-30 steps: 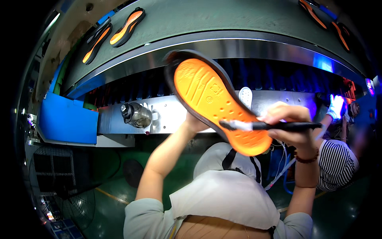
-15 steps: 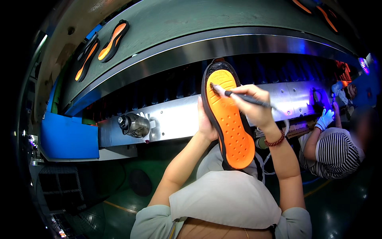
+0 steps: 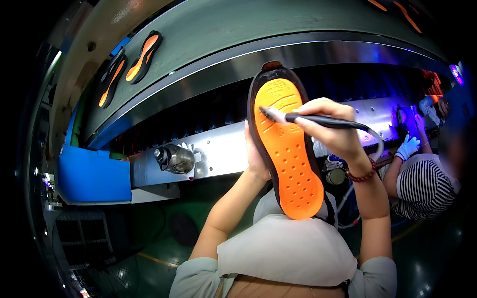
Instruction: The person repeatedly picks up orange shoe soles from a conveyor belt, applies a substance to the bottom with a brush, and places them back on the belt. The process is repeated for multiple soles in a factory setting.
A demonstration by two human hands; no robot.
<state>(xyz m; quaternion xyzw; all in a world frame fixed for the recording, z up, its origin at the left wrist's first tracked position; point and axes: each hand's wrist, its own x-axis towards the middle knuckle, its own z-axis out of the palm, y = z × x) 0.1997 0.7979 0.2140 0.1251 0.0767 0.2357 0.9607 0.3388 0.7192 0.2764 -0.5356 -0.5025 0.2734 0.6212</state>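
Note:
In front of me a shoe sole [image 3: 288, 164], orange inside with a black rim, is held up lengthwise, its perforated end toward me. My left hand [image 3: 256, 154] grips its left edge; the fingers behind it are hidden. Between the fingertips of my right hand [image 3: 335, 126] is a black-handled brush [image 3: 318, 119], with a pale tube curving from its rear end over the wrist. The dark bristle tip touches the orange surface near the left rim, in the upper part of the sole.
Beyond a metal rail [image 3: 238, 58] runs a green conveyor belt [image 3: 223, 25] carrying more orange and black soles [image 3: 144, 57]. A clear bottle with a dark cap [image 3: 174, 159] lies on the metal ledge [image 3: 218, 148]. A co-worker in stripes [image 3: 422, 181] works at the right, wearing a pale glove [image 3: 408, 147].
The brush tip has shifted slightly down and left on the sole, and its handle now lies flatter. The view has shifted a little, and the pale tube now shows more clearly.

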